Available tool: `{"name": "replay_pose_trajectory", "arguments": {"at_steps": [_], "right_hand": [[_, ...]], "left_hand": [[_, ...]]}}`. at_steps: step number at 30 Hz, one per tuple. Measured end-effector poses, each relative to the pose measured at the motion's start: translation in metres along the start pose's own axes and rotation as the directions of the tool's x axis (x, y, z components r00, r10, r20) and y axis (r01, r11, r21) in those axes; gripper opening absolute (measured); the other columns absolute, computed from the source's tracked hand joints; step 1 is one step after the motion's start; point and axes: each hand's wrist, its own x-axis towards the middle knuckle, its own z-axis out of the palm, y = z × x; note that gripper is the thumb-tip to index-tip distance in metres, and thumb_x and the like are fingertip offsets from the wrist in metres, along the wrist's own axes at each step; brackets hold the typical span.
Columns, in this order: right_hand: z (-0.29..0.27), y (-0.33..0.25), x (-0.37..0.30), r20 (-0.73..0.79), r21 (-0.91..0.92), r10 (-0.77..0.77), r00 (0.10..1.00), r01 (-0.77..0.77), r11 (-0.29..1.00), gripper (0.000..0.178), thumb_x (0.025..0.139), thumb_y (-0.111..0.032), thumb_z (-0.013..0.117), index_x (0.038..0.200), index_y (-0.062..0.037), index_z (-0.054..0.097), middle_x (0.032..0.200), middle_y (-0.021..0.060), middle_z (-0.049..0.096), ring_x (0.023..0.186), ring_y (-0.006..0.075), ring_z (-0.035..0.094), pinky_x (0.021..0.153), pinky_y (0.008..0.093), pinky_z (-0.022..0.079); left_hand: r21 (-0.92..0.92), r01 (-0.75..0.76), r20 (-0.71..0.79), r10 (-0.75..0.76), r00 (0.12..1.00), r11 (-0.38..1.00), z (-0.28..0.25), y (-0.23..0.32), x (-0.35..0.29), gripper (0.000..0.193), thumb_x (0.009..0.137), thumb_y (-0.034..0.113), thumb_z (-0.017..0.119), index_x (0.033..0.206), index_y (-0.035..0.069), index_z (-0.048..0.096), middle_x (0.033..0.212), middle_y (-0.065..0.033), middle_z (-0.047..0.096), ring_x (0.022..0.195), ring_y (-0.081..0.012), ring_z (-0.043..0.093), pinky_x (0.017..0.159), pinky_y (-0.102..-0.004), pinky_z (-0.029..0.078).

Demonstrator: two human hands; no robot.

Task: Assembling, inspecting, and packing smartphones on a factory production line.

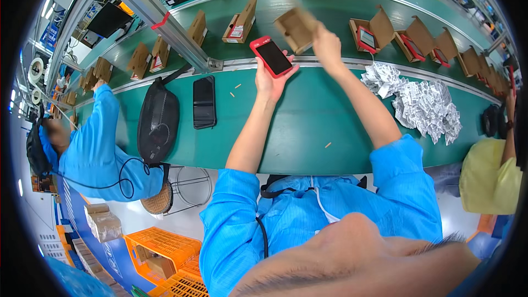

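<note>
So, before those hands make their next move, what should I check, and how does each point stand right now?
1. Red handheld device supported: ok; it rests in the left hand.
2. Device screen unlit: ok; it looks dark.
3. Brown box held: ok; the right hand has it by its right side.
4. Inside of the box empty: cannot tell; the box is blurred.
5. Green bench free of scraps: not ok; a few small tan scraps lie on it.
6. White packets apart from the device: ok; the pile lies off to the right.
</note>
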Motion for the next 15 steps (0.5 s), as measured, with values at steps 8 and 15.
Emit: {"name": "replay_pose_trajectory", "arguments": {"at_steps": [8,15], "right_hand": [[-0.017,0.081,-0.015,0.077,-0.07,0.164,0.983,-0.158,0.985,0.04,0.09,-0.031,0.051,0.104,0.0066,0.054,0.1,0.0246,0.061,0.096,0.0402,0.057,0.081,0.0422,0.045],[-0.049,0.001,-0.065,0.017,-0.12,-0.772,0.636,0.768,0.629,0.021,0.077,-0.012,0.064,0.097,-0.0071,0.058,0.087,0.0052,0.054,0.079,0.0203,0.055,0.07,0.0331,0.043]], "left_hand": [[0.252,-0.104,-0.18,0.152,0.972,0.962,0.019,-0.011,-0.005,0.05,0.09,0.04,0.054,0.117,0.0,0.041,0.107,-0.0134,0.053,0.105,-0.0288,0.055,0.09,-0.0438,0.046],[0.49,-0.072,-0.322,0.257,0.911,0.868,0.04,-0.036,0.005,0.07,0.076,0.031,0.076,0.113,-0.008,0.03,0.092,-0.0174,0.055,0.081,-0.0193,0.062,0.068,-0.0338,0.055]]}}
